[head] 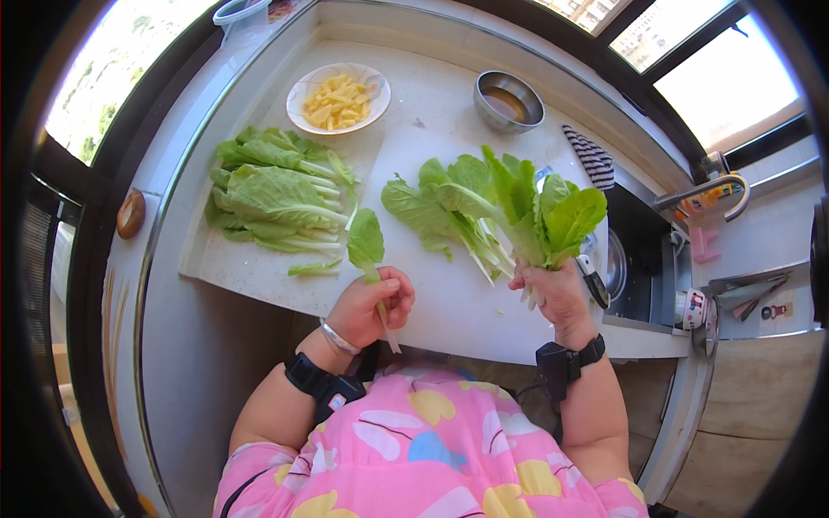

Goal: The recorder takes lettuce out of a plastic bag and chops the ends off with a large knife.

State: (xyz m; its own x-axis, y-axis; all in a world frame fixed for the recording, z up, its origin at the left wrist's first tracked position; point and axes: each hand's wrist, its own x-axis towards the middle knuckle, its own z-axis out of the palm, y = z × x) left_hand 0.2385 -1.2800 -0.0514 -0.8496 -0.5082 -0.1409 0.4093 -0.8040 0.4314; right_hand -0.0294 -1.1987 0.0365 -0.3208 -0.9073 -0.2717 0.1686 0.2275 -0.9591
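My left hand grips a single lettuce leaf by its pale stem, the leaf pointing up and away from me. In my right hand is a bunch of lettuce leaves, held at the stem ends. Between the hands, more loose lettuce leaves lie on a white cutting board. A pile of lettuce leaves rests on the counter at the left, with one short piece below it. Beside my right hand shows the black handle of a knife; its blade is mostly hidden.
Behind the lettuce stand a plate of cut yellow pieces and a metal bowl of brownish liquid. A striped cloth lies near the sink and faucet at right. A mushroom sits on the left ledge.
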